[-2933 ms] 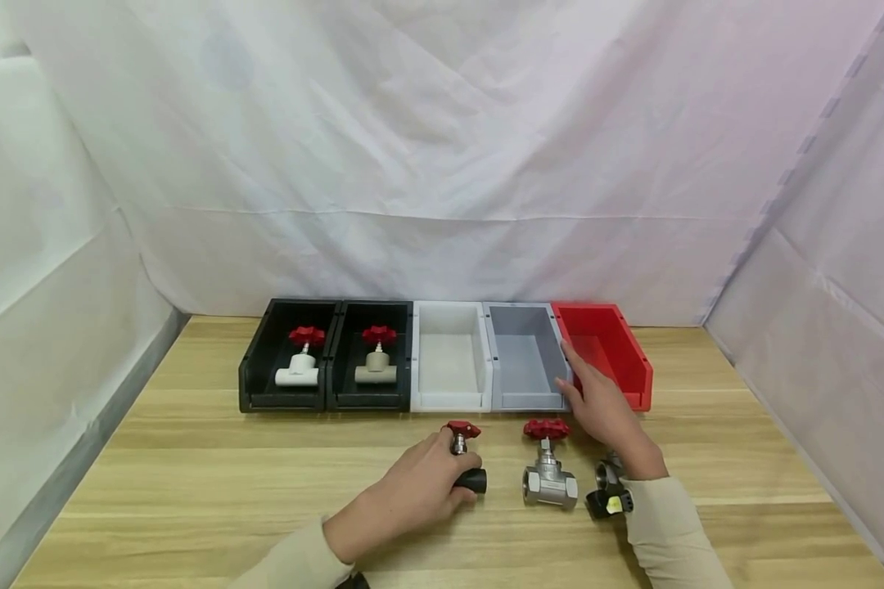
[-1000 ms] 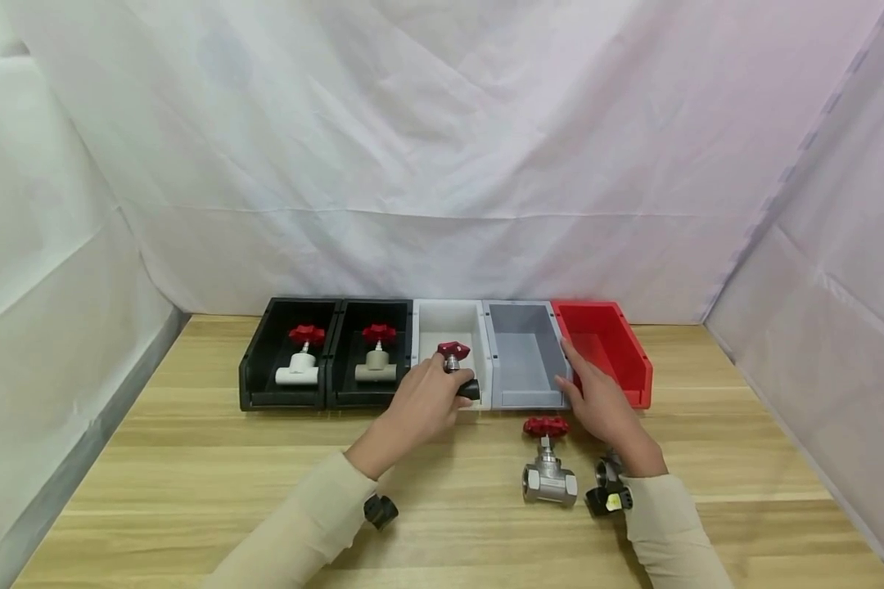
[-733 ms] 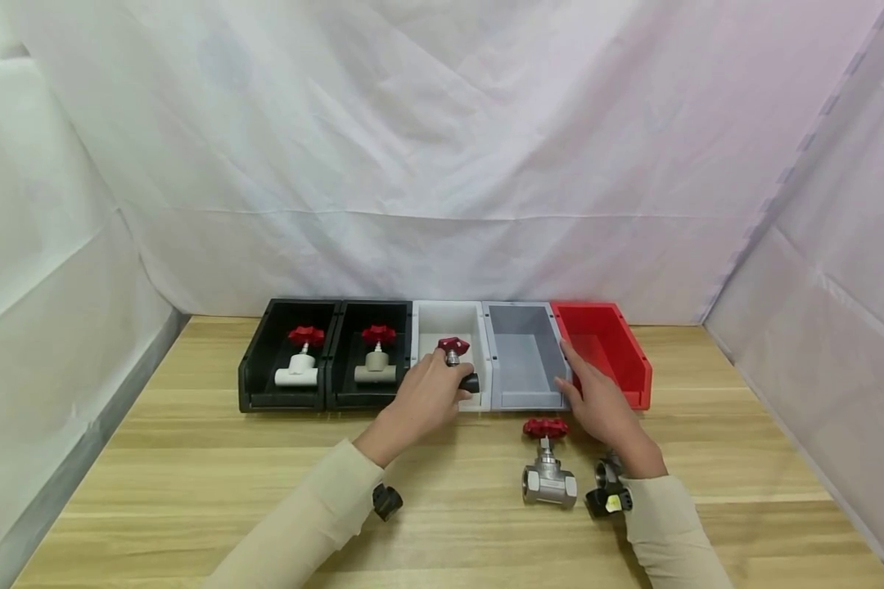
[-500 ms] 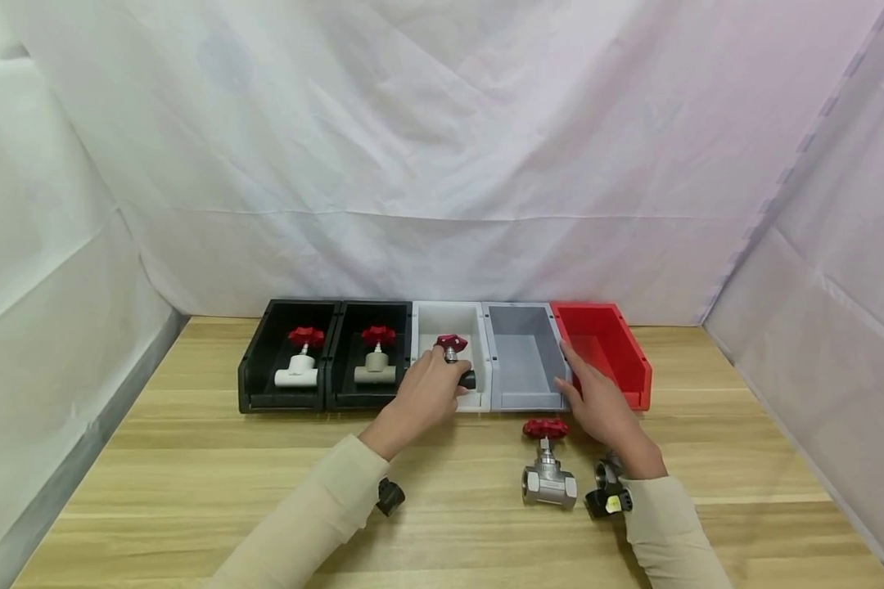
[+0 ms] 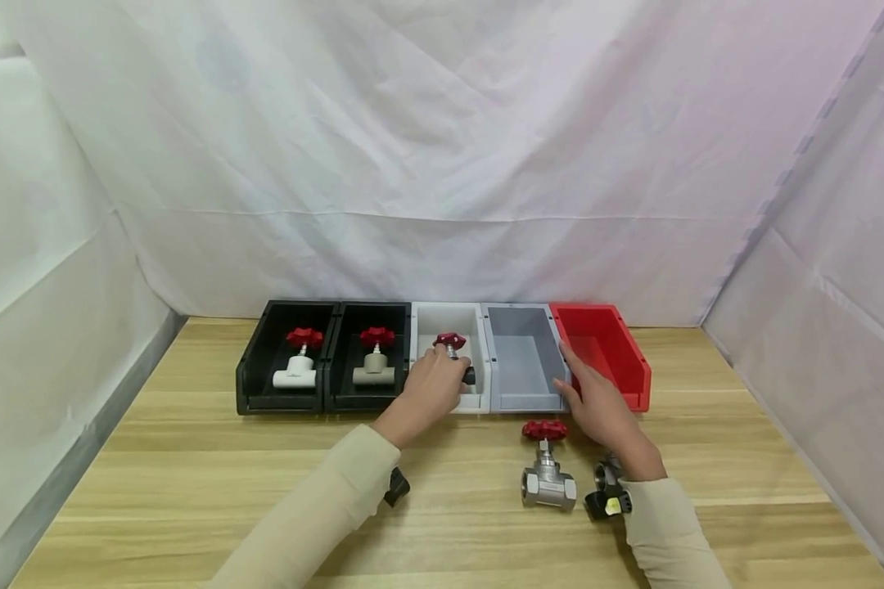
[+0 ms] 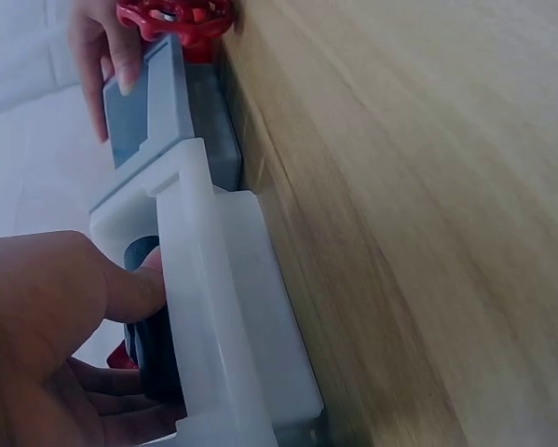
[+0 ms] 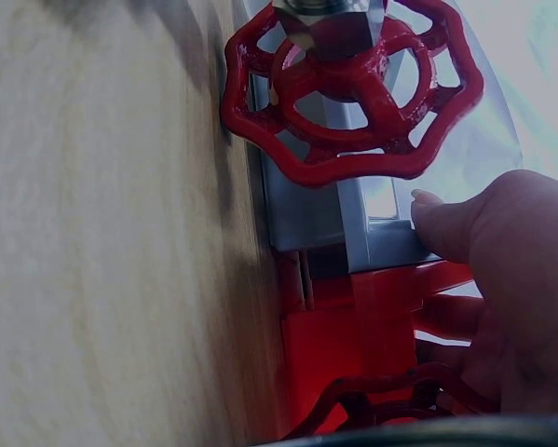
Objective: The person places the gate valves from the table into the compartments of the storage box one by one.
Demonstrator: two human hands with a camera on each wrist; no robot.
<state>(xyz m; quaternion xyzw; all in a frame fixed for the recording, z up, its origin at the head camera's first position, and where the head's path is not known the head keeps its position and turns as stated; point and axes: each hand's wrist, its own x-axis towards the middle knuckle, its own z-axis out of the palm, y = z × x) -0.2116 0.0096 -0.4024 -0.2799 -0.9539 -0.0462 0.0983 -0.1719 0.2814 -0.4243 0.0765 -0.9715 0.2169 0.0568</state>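
Observation:
My left hand (image 5: 430, 384) grips a valve with a black body (image 6: 153, 349) and a red handwheel (image 5: 451, 339), inside the white bin (image 5: 479, 403). Thumb and fingers lie on either side of the black body in the left wrist view; much of the valve is hidden by the hand. My right hand (image 5: 597, 405) rests where the grey bin (image 5: 526, 402) meets the red bin (image 5: 641, 384), thumb on the grey edge, fingers extended. Just in front of it, a steel valve (image 5: 548, 484) with a red handwheel (image 7: 353, 102) lies on the table.
Two black bins (image 5: 280, 402) at the left hold a white valve (image 5: 295, 372) and a beige valve (image 5: 374, 370), both with red handwheels. Another metal valve (image 5: 606, 473) is mostly hidden beneath the right wrist. A white curtain (image 5: 442, 164) hangs behind the bin row.
My left hand has carried the black valve from the table up into the white bin, then shifted slightly within it. My right hand has stayed in place.

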